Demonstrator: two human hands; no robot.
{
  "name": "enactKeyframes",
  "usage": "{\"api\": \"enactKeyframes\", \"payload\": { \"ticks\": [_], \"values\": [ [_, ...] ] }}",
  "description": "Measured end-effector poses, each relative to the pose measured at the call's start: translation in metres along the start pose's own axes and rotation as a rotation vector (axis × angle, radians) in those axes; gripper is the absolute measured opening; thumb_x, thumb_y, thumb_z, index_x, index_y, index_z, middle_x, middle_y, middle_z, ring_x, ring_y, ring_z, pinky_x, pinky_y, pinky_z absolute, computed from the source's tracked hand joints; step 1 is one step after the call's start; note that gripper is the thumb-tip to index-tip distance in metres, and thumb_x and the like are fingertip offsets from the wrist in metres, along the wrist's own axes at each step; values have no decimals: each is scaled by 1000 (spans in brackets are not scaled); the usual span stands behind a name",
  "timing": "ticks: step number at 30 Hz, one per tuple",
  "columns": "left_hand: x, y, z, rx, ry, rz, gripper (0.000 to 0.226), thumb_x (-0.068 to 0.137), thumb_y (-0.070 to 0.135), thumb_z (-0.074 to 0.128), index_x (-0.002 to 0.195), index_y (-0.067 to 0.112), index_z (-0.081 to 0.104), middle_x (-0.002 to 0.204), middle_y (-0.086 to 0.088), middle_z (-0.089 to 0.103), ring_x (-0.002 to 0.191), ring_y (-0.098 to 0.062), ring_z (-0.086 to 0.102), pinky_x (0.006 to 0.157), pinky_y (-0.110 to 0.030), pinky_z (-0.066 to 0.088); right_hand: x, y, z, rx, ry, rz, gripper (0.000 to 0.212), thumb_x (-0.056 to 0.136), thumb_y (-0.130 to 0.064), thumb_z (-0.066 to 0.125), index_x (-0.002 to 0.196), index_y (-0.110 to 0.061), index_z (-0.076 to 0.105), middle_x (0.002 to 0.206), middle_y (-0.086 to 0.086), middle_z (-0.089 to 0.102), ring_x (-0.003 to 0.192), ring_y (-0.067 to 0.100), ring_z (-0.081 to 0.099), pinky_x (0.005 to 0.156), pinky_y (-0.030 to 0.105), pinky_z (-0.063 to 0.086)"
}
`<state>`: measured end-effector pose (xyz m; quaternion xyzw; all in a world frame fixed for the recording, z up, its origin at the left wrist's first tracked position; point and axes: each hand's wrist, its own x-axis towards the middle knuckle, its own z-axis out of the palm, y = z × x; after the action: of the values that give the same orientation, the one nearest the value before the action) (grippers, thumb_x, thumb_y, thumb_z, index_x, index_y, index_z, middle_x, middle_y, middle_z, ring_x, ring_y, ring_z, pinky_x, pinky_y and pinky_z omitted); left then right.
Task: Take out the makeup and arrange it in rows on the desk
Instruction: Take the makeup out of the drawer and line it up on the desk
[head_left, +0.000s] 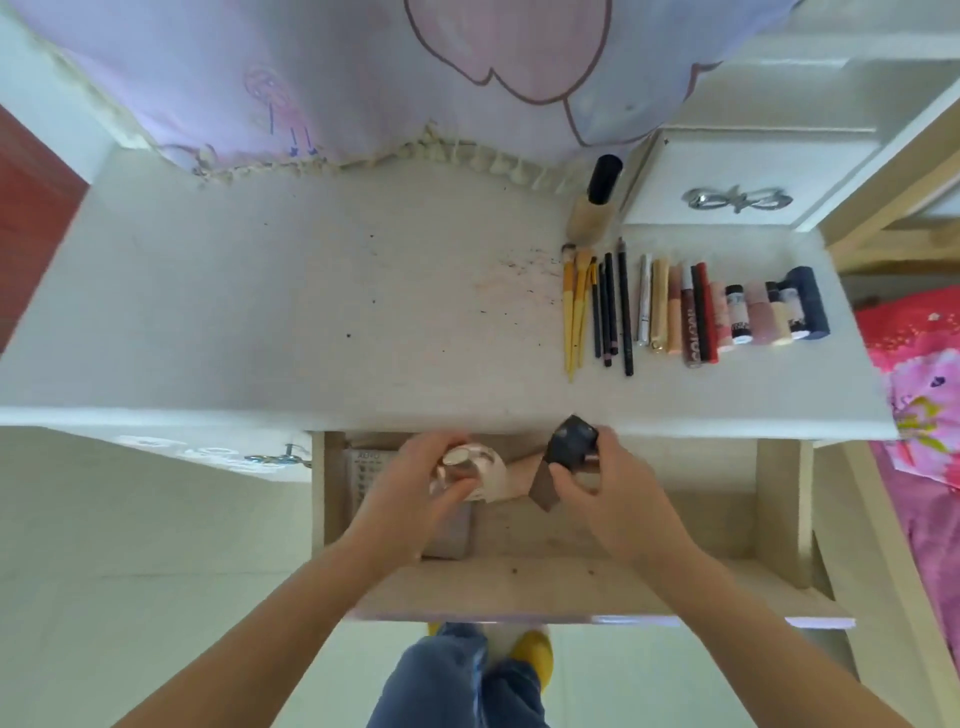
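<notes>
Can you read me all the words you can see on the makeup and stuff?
"COLOUR": runs lengthwise along the dark red tube in the row on the desk.
Small labels on the little bottles: too blurred to read.
Printed sheet in the drawer: too blurred to read.

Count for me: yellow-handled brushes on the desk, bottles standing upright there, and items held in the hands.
Yellow-handled brushes: 3
Upright bottle: 1
Held items: 2, a rose-gold jar in the left hand and a dark case in the right hand
Total: 6
</notes>
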<state>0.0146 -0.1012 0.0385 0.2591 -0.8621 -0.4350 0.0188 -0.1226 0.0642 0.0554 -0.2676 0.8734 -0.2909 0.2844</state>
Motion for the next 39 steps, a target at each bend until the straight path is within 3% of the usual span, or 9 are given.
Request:
{"api": "enactKeyframes", "payload": {
  "ticks": [3, 7, 9, 19, 24, 29, 32, 36, 39],
  "values": [
    [41, 32, -38, -45, 210, 112, 33, 79, 14, 73, 106, 21, 55, 99, 8, 59, 88, -8, 53, 77, -6, 39, 22, -37, -47, 159, 194, -115, 26, 88, -27, 63, 107, -20, 48, 97, -7, 61, 92, 11, 60, 79, 26, 53],
    [125, 52, -64, -109, 368, 155, 29, 82, 17, 69, 108, 16, 56, 104, 3, 61, 91, -15, 56, 79, -26, 48, 91, -80, -76, 161, 362, -194, 22, 89, -25, 62, 102, -18, 45, 89, -5, 59, 79, 10, 59, 67, 18, 49],
    [170, 54, -67, -95, 382, 164, 28, 83, 21, 66, 109, 18, 56, 105, 2, 61, 95, -15, 55, 79, -27, 47, 129, -95, -77, 154, 414, -187, 24, 90, -25, 60, 107, -14, 46, 91, -4, 57, 74, 7, 55, 63, 11, 44],
    [318, 47, -59, 7, 303, 270, 27, 85, 24, 61, 111, 19, 57, 104, 0, 61, 95, -18, 54, 77, -25, 42, 225, -109, -58, 95, 462, -23, 34, 94, -25, 53, 120, -7, 41, 105, 5, 59, 90, 17, 58, 74, 22, 42],
    [330, 40, -48, 25, 218, 323, 31, 86, 26, 59, 114, 14, 58, 106, -4, 62, 97, -21, 55, 83, -34, 47, 224, -106, -55, 118, 466, -28, 35, 94, -27, 54, 120, -9, 41, 105, 2, 57, 85, 10, 52, 74, 20, 42],
    [290, 33, -62, 29, 244, 234, 43, 91, 19, 57, 132, 15, 44, 119, -5, 53, 105, -15, 52, 87, -24, 43, 185, -107, -62, 159, 529, -76, 55, 92, -30, 57, 140, -16, 33, 134, 1, 48, 117, 11, 48, 95, 22, 40],
    [221, 24, -72, -73, 388, 216, 29, 93, 11, 49, 122, 12, 50, 103, 1, 55, 88, -5, 53, 75, -17, 45, 127, -93, -59, 130, 591, -263, 36, 97, -27, 49, 130, -13, 46, 116, -5, 56, 100, -2, 53, 84, 13, 46],
    [73, 1, -48, -113, 377, 331, 17, 91, 15, 41, 99, 15, 56, 84, 4, 55, 70, -4, 51, 62, -11, 42, 31, -24, 0, -11, 248, -416, 22, 95, -29, 43, 105, -20, 60, 84, -13, 60, 69, 3, 58, 61, 14, 49],
    [0, -35, 4, 121, 110, 289, 19, 88, 23, 41, 98, 27, 56, 86, 9, 60, 75, -4, 55, 62, -19, 47, 2, 37, 53, -345, -126, -174, 22, 97, -31, 40, 114, -27, 54, 105, -6, 60, 88, 12, 60, 71, 24, 44]
  ]
}}
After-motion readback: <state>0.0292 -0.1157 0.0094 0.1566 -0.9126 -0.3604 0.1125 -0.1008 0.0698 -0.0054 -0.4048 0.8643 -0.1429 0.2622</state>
